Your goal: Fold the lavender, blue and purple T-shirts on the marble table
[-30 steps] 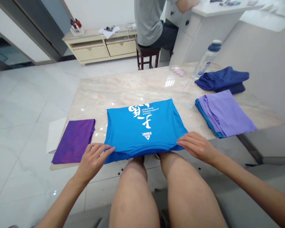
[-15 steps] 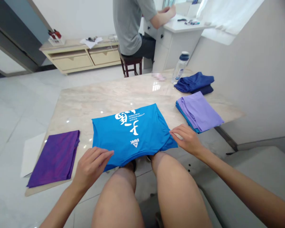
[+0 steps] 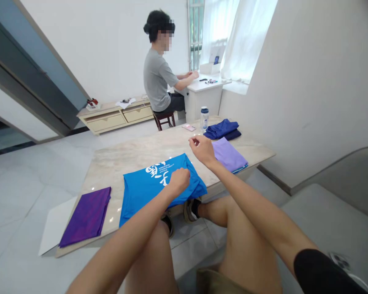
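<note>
A blue T-shirt [image 3: 142, 198] with white lettering lies spread over the near edge of the marble-patterned table [image 3: 119, 157], its lower part hanging over the edge. My left hand [image 3: 180, 181] is closed over the shirt's right part; its fingertips are hidden, so I cannot tell whether cloth is in them. Beyond the shirt's right corner, my right hand [image 3: 201, 149] hovers with curled fingers and no cloth showing in them. Just behind it lies a folded lilac cloth [image 3: 230, 155] on top of a blue one. To the left rests a folded purple garment [image 3: 87, 216].
A water bottle [image 3: 204, 119], a pink phone-like item [image 3: 189, 127] and dark blue clothing [image 3: 222, 130] are at the table's far right. Behind the table a person [image 3: 159, 79] sits on a stool at a white desk [image 3: 207, 98]. A low cabinet [image 3: 110, 120] lines the wall.
My left hand has moved right across the shirt. My right hand has left the shirt's right edge and risen away from me. The view has tilted up, showing more of the room.
</note>
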A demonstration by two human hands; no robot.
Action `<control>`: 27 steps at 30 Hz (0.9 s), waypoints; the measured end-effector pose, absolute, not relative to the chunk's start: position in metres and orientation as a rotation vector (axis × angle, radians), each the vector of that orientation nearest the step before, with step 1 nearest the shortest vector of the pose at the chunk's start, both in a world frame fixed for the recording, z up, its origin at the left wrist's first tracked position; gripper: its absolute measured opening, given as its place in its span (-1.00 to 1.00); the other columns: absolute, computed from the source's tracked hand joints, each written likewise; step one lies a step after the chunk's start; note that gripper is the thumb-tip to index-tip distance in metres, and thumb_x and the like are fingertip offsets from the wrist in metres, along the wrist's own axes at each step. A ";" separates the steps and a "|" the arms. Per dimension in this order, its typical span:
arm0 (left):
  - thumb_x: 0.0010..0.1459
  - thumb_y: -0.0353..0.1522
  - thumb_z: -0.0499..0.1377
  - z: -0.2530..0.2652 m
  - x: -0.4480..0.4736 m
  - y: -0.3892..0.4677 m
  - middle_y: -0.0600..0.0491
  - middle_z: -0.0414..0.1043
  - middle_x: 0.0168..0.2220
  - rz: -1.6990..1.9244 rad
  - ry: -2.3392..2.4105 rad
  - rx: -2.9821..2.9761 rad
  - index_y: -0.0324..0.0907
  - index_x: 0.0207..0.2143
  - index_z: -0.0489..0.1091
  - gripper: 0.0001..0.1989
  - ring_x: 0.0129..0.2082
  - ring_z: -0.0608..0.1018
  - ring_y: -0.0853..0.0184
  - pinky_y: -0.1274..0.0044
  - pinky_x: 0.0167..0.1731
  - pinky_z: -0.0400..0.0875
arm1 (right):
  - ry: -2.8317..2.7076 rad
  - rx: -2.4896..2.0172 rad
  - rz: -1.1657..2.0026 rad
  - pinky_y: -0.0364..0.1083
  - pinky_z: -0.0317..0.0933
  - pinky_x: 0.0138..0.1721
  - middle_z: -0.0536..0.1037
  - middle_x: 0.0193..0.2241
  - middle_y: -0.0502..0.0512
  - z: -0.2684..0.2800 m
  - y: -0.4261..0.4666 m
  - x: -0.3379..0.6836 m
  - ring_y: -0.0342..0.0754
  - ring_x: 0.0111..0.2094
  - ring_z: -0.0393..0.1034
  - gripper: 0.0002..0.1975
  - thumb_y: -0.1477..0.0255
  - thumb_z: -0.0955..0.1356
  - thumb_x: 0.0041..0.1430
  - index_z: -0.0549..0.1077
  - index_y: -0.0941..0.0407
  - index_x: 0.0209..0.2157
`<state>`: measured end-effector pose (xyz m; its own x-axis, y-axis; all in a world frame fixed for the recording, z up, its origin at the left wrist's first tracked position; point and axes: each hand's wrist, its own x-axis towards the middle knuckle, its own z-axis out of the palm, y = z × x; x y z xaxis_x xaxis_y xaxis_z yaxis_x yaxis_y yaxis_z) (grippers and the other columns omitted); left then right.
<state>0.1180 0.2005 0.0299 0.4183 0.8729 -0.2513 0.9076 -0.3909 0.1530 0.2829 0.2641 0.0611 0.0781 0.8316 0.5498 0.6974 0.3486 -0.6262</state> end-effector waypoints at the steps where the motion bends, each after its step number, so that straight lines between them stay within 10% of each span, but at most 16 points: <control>1: 0.37 -0.52 0.16 0.022 0.128 0.201 -0.33 0.69 0.03 -0.207 1.590 2.366 -0.25 -0.04 0.70 -0.70 0.08 0.72 -0.04 0.32 0.05 0.59 | -1.632 -1.443 0.212 -0.03 0.34 -0.04 0.71 -0.24 0.16 0.050 0.260 0.287 0.05 -0.21 0.53 -0.79 0.40 0.36 0.45 0.65 0.11 -0.22; 11: 0.42 -0.26 0.19 -0.031 0.180 0.209 -0.41 0.61 0.20 -0.177 1.805 2.021 -0.31 0.19 0.62 -0.56 0.23 0.66 -0.08 0.30 0.16 0.60 | -1.719 -1.722 0.297 -0.03 0.47 -0.11 0.73 -0.29 0.23 -0.058 0.251 0.355 0.08 -0.27 0.62 -0.76 0.38 0.33 0.38 0.65 0.08 -0.28; 16: 0.35 -0.44 0.19 -0.032 0.186 0.214 -0.41 0.61 0.21 -0.132 1.809 1.919 -0.30 0.19 0.62 -0.58 0.25 0.66 -0.04 0.33 0.18 0.59 | -1.731 -1.751 0.400 -0.02 0.49 -0.18 0.69 -0.41 0.17 -0.078 0.267 0.369 0.07 -0.34 0.63 -0.76 0.34 0.35 0.30 0.65 0.07 -0.35; 27: 0.34 -0.25 0.28 -0.003 0.137 0.213 -0.33 0.68 0.13 0.090 1.761 1.766 -0.24 0.13 0.67 -0.60 0.18 0.69 -0.06 0.32 0.08 0.60 | -1.289 -2.003 1.295 -0.14 0.37 -0.48 0.58 -0.55 0.15 -0.075 0.291 0.279 -0.04 -0.51 0.48 -0.53 0.06 0.36 0.48 0.53 0.14 -0.38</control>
<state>0.1371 0.2135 -0.0027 0.1023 0.9198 -0.3787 0.8762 0.0969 0.4721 0.2788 0.2909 -0.0747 0.1330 0.8698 -0.4751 0.4712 -0.4772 -0.7418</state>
